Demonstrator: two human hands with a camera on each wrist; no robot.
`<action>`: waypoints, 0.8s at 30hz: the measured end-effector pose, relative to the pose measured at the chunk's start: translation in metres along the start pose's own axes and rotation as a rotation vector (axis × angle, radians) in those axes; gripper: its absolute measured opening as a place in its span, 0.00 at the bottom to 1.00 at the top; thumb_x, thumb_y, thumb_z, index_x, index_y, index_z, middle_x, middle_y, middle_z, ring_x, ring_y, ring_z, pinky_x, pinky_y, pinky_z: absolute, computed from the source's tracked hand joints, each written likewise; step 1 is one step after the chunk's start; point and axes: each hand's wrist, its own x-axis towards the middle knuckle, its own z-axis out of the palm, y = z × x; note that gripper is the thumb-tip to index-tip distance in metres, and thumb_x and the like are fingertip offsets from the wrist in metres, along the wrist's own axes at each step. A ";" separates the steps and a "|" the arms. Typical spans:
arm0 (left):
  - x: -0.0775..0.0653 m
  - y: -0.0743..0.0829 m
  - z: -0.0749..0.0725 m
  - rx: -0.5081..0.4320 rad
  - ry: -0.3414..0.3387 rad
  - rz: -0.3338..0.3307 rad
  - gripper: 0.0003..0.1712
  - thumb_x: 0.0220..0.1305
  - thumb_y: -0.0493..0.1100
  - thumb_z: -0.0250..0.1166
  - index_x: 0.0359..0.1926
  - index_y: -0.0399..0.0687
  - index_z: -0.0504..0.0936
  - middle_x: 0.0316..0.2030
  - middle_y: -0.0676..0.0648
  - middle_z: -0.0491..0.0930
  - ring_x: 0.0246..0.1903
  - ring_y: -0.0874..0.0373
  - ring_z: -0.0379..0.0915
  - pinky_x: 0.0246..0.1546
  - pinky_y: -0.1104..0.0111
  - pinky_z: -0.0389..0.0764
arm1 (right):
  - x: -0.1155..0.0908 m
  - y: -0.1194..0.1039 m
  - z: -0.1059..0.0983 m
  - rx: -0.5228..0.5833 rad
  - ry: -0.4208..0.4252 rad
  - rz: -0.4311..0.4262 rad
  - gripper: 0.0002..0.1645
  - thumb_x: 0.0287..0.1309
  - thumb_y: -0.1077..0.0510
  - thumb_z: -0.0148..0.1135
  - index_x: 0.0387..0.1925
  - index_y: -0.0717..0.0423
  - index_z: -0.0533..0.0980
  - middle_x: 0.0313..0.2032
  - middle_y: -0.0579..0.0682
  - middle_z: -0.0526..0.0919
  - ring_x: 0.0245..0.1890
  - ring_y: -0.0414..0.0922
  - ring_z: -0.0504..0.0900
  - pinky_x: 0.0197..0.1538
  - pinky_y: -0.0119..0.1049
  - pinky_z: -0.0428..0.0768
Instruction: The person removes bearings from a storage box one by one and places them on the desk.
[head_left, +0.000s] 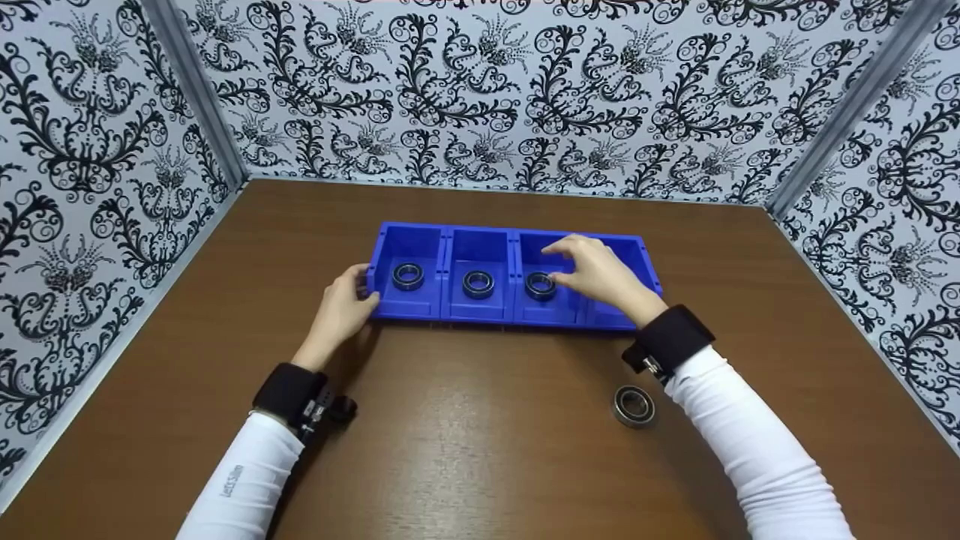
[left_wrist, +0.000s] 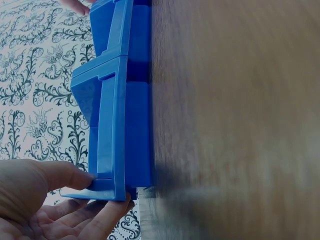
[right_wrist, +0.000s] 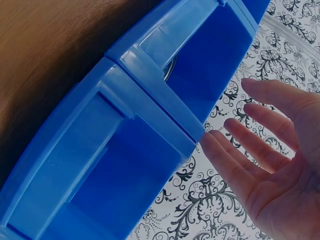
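A long blue divided bin (head_left: pixel 480 313) lies on the table. My left hand (head_left: pixel 341 307) grips its left end, with the thumb over the rim and fingers outside, as the left wrist view shows. Ball bearings lie flat in the left compartment (head_left: pixel 409 288), the one beside it (head_left: pixel 478 295) and the third (head_left: pixel 540 298). Above that third compartment hovers my right hand (head_left: pixel 600 274), thumb and fingers spread apart, holding nothing. In the right wrist view only a sliver of a bearing (right_wrist: pixel 170 69) shows inside the bin. The hand and wrist partly cover the right-hand compartment.
Another ball bearing (head_left: pixel 621 409) lies on the brown table (head_left: pixel 450 435), near my right forearm. Walls with a black-and-white scroll pattern (head_left: pixel 487 97) enclose the table at the back and both sides, with grey strips (head_left: pixel 199 97) in the corners.
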 end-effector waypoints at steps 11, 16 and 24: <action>0.001 0.000 -0.001 -0.001 -0.010 -0.011 0.31 0.68 0.31 0.57 0.70 0.26 0.66 0.64 0.25 0.75 0.65 0.33 0.74 0.68 0.48 0.77 | 0.008 -0.002 0.006 -0.025 -0.042 0.002 0.27 0.59 0.61 0.69 0.59 0.66 0.79 0.60 0.65 0.83 0.62 0.63 0.80 0.66 0.60 0.77; 0.000 0.000 -0.001 0.006 -0.005 -0.009 0.30 0.68 0.31 0.57 0.70 0.26 0.66 0.64 0.24 0.75 0.65 0.33 0.75 0.68 0.48 0.77 | 0.013 -0.003 0.010 -0.037 -0.074 0.025 0.27 0.59 0.61 0.69 0.60 0.64 0.79 0.61 0.64 0.82 0.66 0.64 0.76 0.71 0.66 0.70; 0.001 -0.001 0.000 0.009 -0.006 0.005 0.30 0.67 0.31 0.57 0.69 0.26 0.67 0.63 0.25 0.76 0.65 0.33 0.75 0.68 0.47 0.76 | 0.020 -0.002 0.017 -0.071 -0.112 0.022 0.27 0.58 0.62 0.68 0.60 0.66 0.79 0.60 0.65 0.83 0.66 0.64 0.77 0.75 0.63 0.67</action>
